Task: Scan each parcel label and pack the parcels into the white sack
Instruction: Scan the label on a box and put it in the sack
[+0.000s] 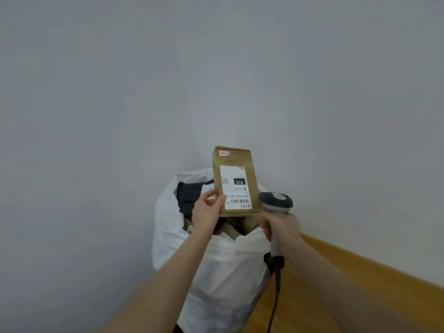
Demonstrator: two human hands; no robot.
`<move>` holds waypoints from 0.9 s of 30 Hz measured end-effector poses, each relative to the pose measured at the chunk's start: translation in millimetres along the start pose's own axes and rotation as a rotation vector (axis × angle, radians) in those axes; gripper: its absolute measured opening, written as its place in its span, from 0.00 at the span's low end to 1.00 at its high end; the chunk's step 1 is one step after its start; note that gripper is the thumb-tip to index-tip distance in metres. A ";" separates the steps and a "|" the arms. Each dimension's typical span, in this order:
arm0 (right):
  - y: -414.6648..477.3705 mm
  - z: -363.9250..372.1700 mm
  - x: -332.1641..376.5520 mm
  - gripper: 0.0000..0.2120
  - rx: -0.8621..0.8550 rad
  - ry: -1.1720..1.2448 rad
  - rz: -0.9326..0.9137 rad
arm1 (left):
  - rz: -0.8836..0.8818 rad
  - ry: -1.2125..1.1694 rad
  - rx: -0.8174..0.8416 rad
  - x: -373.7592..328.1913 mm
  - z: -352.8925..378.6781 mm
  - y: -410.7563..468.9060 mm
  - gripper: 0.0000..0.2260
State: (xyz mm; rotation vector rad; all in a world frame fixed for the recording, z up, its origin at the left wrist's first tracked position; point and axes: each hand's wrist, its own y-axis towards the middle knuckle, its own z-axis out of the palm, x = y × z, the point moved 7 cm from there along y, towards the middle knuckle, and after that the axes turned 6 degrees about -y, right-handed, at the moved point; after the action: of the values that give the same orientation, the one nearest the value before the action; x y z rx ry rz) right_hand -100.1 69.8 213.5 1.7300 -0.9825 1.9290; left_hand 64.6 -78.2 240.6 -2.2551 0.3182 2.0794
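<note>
My left grip (207, 211) pinches the cardboard parcel (236, 159) at its lower left corner, upright over the open mouth of the white sack (216, 260), label (234, 174) toward me, so the scanner (275, 203) clenched in my right grip (281, 228), just beside it, can probably read the barcode (239, 201).

Bare indoor packing corner: plain grey wall (216, 68), wooden floor (360, 292), parcel-filled white sack (228, 265).

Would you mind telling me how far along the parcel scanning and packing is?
Done: the white sack already holds several parcels. In hand: the left hand holds a labelled cardboard parcel above the sack, beside the scanner gripped by the right hand. Left: whether it is scanned cannot be told; it is not yet in the sack.
</note>
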 end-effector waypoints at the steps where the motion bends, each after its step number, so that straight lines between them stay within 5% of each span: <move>1: 10.9 14.7 3.0 0.08 -0.008 -0.007 0.005 | 0.056 0.112 -0.029 -6.7 -15.1 24.3 0.23; 8: 76.0 53.9 25.2 0.09 -0.108 0.009 0.023 | 0.464 0.919 -0.151 -42.2 -35.1 150.7 0.22; 13: 120.8 69.1 14.4 0.12 -0.089 0.005 0.070 | 0.456 1.361 0.020 16.5 -0.3 185.0 0.17; 22: 163.8 71.6 -6.3 0.09 -0.045 0.048 0.212 | 0.154 1.343 0.268 67.1 19.8 228.4 0.23; 27: 155.5 62.5 -9.5 0.06 -0.064 0.171 0.271 | 0.279 1.238 0.175 45.4 30.5 220.5 0.16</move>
State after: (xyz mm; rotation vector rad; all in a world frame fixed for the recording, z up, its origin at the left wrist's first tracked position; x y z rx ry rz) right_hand -159.6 -79.6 165.6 1.4297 -1.2511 2.1427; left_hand -3.9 -293.2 214.1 -3.1443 0.8176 0.3725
